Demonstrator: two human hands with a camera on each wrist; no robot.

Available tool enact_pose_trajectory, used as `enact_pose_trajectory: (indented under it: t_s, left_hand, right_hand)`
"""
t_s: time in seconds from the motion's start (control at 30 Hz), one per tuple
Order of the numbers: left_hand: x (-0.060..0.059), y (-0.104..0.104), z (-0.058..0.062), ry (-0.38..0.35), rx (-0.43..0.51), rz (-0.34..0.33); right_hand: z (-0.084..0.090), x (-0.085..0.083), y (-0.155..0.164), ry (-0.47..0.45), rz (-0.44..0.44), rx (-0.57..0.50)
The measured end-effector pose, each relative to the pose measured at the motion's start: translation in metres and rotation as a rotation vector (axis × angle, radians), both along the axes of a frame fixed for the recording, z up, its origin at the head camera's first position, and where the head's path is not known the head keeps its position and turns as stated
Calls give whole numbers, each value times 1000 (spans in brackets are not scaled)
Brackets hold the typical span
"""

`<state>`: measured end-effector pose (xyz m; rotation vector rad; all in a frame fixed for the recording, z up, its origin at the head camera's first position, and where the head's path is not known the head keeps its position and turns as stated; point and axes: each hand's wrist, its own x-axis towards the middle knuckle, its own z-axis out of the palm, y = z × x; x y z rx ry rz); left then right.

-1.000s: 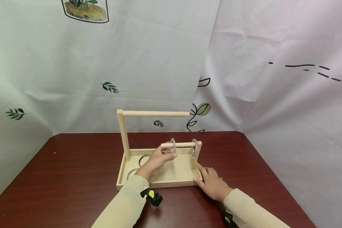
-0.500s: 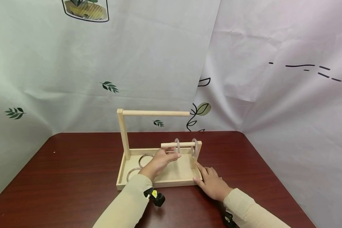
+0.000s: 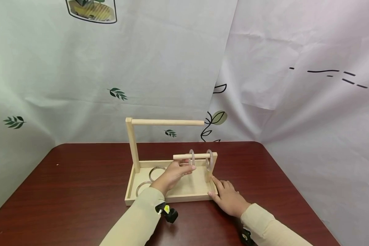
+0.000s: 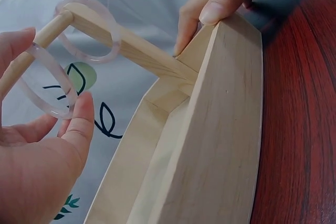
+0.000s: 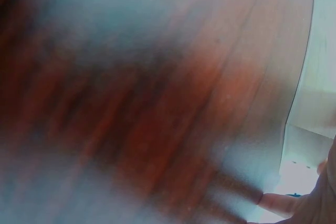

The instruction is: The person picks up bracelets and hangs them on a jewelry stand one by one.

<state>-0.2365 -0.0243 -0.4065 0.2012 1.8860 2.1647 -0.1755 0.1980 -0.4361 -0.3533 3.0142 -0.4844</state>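
My left hand [image 3: 173,173] pinches a pale translucent bangle [image 4: 51,80] between thumb and fingers. That bangle encircles the lower wooden rod [image 3: 181,156] of a jewellery stand. Further along, by the post, a second translucent bangle [image 3: 209,160] hangs on the same rod. My right hand [image 3: 230,199] rests at the right end of the stand's tray [image 3: 190,197], its thumb on the front corner and fingers along the end wall. Two more bangles lie in the tray's left part, a darker bangle [image 3: 150,174] behind and a paler bangle [image 3: 138,188] in front, both partly hidden by my left arm.
A taller post [image 3: 133,145] at the tray's left end bears an upper rod [image 3: 169,122] with a free right end. The stand sits on a dark red-brown table [image 3: 80,191]. A printed white cloth [image 3: 160,68] hangs behind and at both sides.
My left hand has slid the bangle a little to the right along the lower rod, then stayed nearly still. My right hand has kept its place on the tray.
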Motion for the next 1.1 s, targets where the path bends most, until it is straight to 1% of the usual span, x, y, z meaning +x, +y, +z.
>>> enact_pose_trajectory:
  t_s: [0.23,0.5,0.67,0.83,1.1]
  left_hand:
    - [-1,0,-1,-12,20,-25]
    - [-1,-1,0,-2,45,-43]
    - [0,-1,1,-5,35,-46]
    - [1,0,3,-3,32,-70]
    - [0,-2,1,10,47,-79]
  right_hand:
    - [3,2,-1,-17,-10,3]
    - [0,0,-1,-21,-16,1]
    - [0,1,-1,-25,-17,3]
    - [1,2,1,-19,-16,-4]
    - [1,1,0,-11,-13,-10]
